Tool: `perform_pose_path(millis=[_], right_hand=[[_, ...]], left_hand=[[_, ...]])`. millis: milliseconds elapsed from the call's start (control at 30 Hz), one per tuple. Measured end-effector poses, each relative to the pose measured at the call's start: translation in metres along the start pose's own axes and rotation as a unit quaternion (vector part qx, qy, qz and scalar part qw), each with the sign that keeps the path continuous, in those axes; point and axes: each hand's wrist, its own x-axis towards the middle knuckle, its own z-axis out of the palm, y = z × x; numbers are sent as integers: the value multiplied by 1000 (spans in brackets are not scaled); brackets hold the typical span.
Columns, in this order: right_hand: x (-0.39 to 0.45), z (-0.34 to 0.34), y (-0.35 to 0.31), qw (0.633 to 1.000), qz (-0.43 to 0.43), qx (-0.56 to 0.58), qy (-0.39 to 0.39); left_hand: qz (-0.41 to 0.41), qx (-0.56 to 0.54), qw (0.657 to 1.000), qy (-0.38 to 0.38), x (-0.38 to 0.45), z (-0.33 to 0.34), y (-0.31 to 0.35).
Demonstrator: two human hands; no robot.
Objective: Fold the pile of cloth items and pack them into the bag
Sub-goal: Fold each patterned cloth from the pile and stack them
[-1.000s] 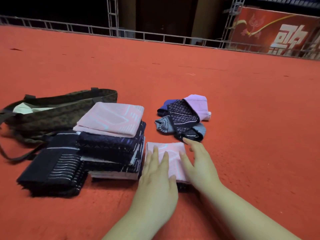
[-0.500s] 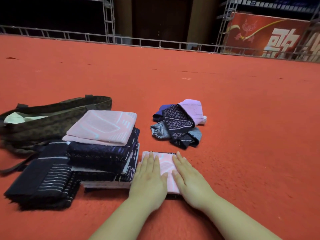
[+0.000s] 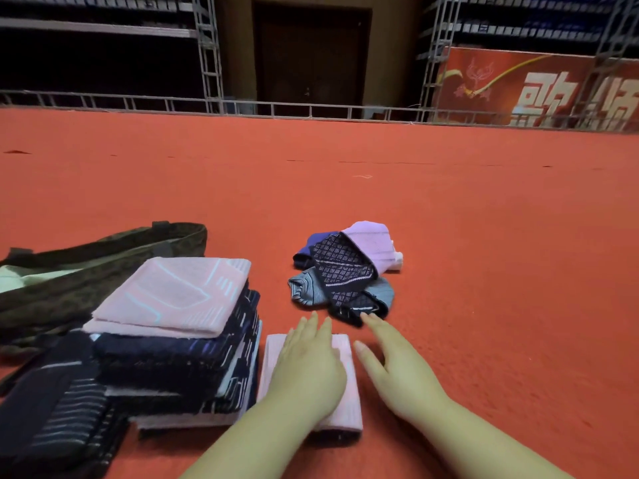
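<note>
A small folded pink cloth [image 3: 351, 392] lies on the red carpet in front of me. My left hand [image 3: 307, 371] presses flat on it with straight fingers. My right hand [image 3: 397, 371] is off the cloth to its right, fingers stretched forward, the fingertips touching the near edge of the unfolded pile [image 3: 345, 271] of pink, dark checked, grey and blue cloths. To the left stands a stack of folded cloths [image 3: 179, 340], pink on top and dark blue below. A dark striped folded cloth [image 3: 52, 420] lies at its left. The olive-brown bag [image 3: 86, 271] lies open behind the stack.
The red carpet [image 3: 484, 254] spreads wide to the right and far ahead. A metal truss rail [image 3: 311, 110] marks its far edge, with a red banner [image 3: 536, 88] behind it at the right. The bag's strap [image 3: 20, 371] trails on the carpet at the far left.
My right hand has left the folded pink cloth and reached forward to the unfolded pile. My left hand stays flat on the cloth. The view has tilted up.
</note>
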Motion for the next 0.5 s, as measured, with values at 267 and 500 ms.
perform_pose_path(millis=[267,500], right_hand=[[62,-35,31,991,58,-6,120],[142,-51,38,980,94,98,147]], left_hand=[[-59,-329,938,95,85,22,6],[-174,-513,814,212,154,17,10]])
